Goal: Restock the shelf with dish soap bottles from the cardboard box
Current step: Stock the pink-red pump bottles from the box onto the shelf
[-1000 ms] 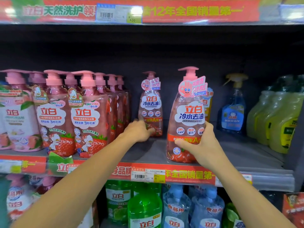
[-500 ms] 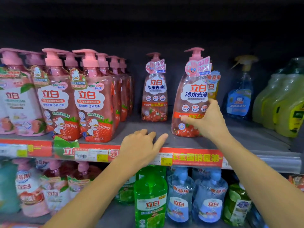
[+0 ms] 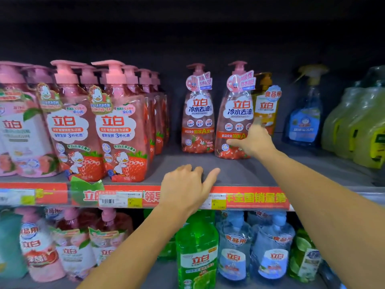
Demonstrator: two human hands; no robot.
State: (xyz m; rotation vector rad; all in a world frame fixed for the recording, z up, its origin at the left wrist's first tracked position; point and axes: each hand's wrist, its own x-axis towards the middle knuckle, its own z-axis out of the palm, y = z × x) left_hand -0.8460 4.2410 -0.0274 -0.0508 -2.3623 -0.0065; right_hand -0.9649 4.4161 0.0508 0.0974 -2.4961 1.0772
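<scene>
Both forearms are bare to the frame edge, the left hand [image 3: 185, 188] and right hand [image 3: 253, 140] unadorned.

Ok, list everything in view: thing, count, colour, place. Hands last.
strawberry pump bottles: several rows, pink, upper shelf left
red pump bottles: two, mid shelf, side by side
yellow bottle: one, behind the right red bottle
spray bottle: one, blue, right
green-yellow bottles: several, far right
green bottle: one, lower shelf
clear blue bottles: at least two, lower shelf
left hand: on shelf edge
right hand: holds right red bottle
</scene>
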